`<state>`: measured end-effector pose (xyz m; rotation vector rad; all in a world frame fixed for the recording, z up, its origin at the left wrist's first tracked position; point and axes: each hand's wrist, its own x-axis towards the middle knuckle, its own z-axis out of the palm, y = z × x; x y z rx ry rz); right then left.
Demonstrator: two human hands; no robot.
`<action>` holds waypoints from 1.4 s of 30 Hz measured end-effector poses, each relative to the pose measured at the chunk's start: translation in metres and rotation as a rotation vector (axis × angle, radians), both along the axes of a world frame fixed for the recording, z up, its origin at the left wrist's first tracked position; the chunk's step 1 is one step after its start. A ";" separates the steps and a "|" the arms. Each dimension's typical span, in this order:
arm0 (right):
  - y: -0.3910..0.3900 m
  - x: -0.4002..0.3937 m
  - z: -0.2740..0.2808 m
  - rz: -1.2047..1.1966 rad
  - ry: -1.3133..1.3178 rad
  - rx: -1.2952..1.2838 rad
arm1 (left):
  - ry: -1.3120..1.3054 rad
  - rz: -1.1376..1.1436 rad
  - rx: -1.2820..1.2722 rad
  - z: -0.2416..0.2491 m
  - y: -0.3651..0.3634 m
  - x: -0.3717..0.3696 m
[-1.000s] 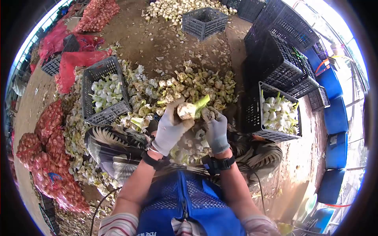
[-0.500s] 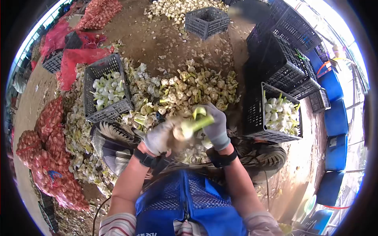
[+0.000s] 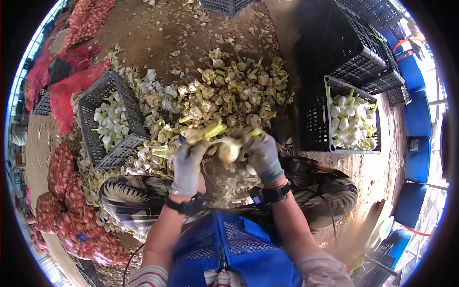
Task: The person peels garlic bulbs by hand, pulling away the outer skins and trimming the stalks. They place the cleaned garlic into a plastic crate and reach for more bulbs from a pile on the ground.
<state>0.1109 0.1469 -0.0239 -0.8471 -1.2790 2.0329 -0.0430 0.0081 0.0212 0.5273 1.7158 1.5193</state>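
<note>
Slipping grip could cost you the garlic bulb (image 3: 229, 151)

Your left hand (image 3: 188, 165) is closed on a leafy scrap of peel (image 3: 206, 131). Your right hand (image 3: 263, 157) seems to grasp the bulb's stalk (image 3: 256, 132), though blur hides exactly how the fingertips sit. The bulb itself is between both hands, just on your side of the brownish garlic pile (image 3: 244, 98). A pale strand (image 3: 220, 140) appears to join bulb and peel, so if it tears suddenly, your hands could jerk apart and flick the bulb loose. It would probably drop into the skins (image 3: 234, 189) below. Twisting hard might snap the stalk. Flung scraps could also dirty the white garlic in the left crate (image 3: 125, 147) or right crate (image 3: 313, 115).
</note>
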 end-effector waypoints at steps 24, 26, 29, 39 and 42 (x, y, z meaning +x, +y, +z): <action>0.008 0.011 -0.014 -0.234 0.020 -0.402 | 0.526 -0.418 0.047 -0.007 0.014 0.012; 0.020 0.024 -0.045 -0.325 0.050 -0.545 | 0.525 -0.499 0.080 0.008 -0.001 0.017; 0.015 0.020 -0.030 -0.385 0.020 -0.540 | 0.210 -0.601 -0.111 -0.002 -0.023 0.009; 0.013 0.021 0.009 -0.363 0.166 -0.513 | 0.464 -0.328 -0.194 -0.038 0.003 0.022; 0.061 0.074 0.020 -0.656 0.261 -0.173 | 0.600 -0.652 -0.446 -0.084 -0.014 -0.002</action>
